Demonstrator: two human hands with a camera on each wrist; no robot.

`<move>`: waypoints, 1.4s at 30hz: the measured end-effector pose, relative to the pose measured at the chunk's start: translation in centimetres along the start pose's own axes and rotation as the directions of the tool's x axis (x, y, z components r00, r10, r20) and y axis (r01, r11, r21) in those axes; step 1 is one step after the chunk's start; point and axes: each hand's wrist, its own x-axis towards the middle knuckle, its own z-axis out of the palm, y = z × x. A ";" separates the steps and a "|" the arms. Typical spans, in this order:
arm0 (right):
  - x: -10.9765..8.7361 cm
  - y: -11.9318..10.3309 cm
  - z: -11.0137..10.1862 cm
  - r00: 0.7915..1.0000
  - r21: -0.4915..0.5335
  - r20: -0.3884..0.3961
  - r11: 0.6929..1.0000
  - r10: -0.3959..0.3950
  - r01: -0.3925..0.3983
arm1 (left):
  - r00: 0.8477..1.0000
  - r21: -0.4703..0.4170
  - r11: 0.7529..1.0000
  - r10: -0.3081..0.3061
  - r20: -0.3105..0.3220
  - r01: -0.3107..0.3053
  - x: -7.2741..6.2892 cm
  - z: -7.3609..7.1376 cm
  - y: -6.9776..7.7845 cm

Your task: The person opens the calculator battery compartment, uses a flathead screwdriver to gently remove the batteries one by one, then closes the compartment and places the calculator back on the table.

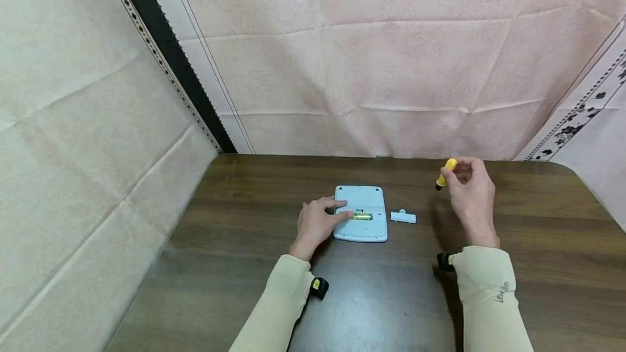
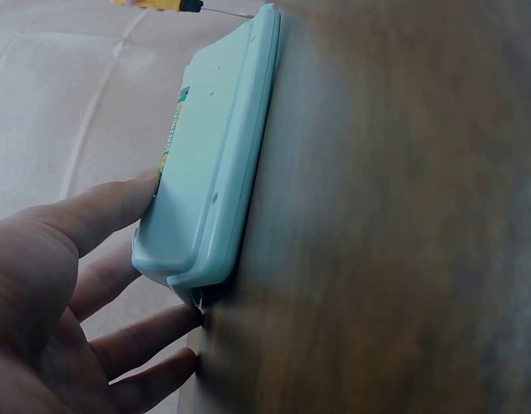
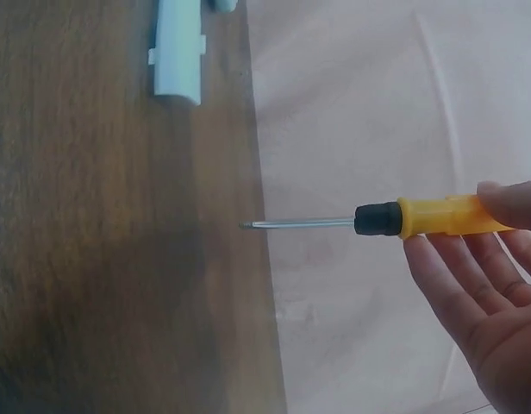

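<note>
A flat light-blue device [image 1: 361, 232] lies back side up on the table, with a green-and-yellow battery [image 1: 363, 217] in its open slot. My left hand [image 1: 317, 225] rests on its left part, thumb by the battery and index fingertip on the back; in the left wrist view the other fingers extend beside the edge. Above the table to the right, my right hand [image 1: 471, 194] holds a screwdriver [image 3: 442, 217] by its yellow handle. Its thin metal shaft points away from the fingers, with a small dark tip. Between device and right hand lies the light-blue battery cover [image 1: 403, 217].
The brown wooden table [image 1: 235, 265] has rounded far corners. Pale patterned cloth [image 1: 391, 69] hangs behind its far edge, and more cloth [image 1: 88, 178] hangs on the left. Each wrist wears a small black camera [image 1: 319, 288].
</note>
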 end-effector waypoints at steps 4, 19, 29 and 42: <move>-0.1 -0.5 0.0 0.999 0.018 0.030 0.999 -0.043 0.042 | 1.000 0.000 1.000 0.001 -0.007 -0.001 -0.1 0.0 0.0; -1.0 -2.8 1.3 0.957 0.222 0.187 0.959 -0.221 0.178 | 1.000 -0.008 1.000 -0.002 -0.029 0.002 -0.1 0.4 -0.2; -1.1 -2.9 2.1 0.939 0.287 0.257 0.946 -0.230 0.153 | 1.000 0.007 1.000 0.009 -0.025 -0.009 0.0 0.5 -0.1; -1.9 -4.3 2.4 0.914 0.365 0.297 0.917 -0.278 0.160 | 1.000 0.001 1.000 0.008 -0.022 -0.008 0.0 0.4 -0.2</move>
